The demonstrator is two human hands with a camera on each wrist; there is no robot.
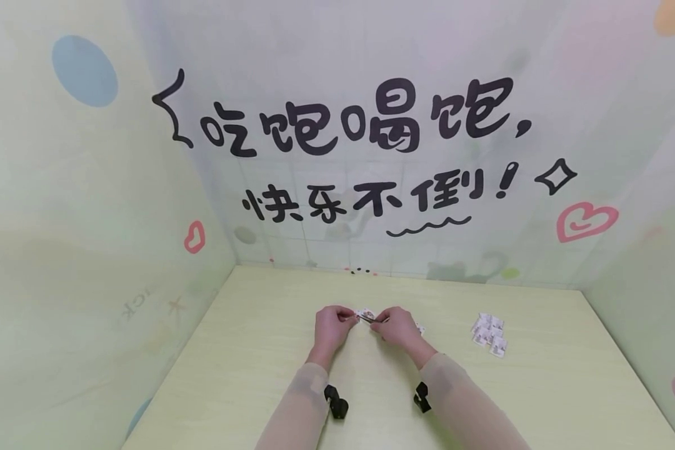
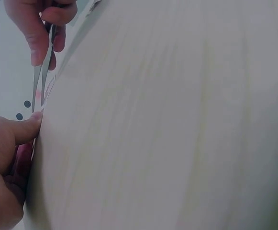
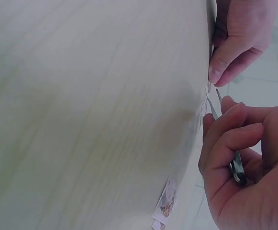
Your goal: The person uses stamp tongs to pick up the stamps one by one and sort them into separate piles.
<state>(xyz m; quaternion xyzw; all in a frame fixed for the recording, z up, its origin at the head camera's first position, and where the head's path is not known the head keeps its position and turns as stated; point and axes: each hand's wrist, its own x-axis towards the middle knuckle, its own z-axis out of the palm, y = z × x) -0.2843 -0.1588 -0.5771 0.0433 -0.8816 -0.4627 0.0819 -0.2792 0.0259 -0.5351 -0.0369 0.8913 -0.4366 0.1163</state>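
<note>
My right hand (image 1: pixel 399 327) holds metal tweezers (image 3: pixel 238 167), their two prongs slightly apart and pointing at the fingertips of my left hand (image 1: pixel 330 329). Thumb and finger of the left hand pinch the edge of a small stamp (image 3: pixel 208 88) beside the tweezer tips; the fingers hide most of it. Between the hands, small printed stamps (image 1: pixel 365 311) lie on the table, partly covered. Another stamp (image 3: pixel 166 197), with a toothed edge, shows near the right hand in the right wrist view.
A loose pile of several stamps (image 1: pixel 488 335) lies on the pale wooden table (image 1: pixel 247 350), to the right of the hands. Behind the table stands a printed backdrop (image 1: pixel 337 169) with black lettering, and side panels flank it. Black wrist devices (image 1: pixel 337 405) are strapped under both sleeves.
</note>
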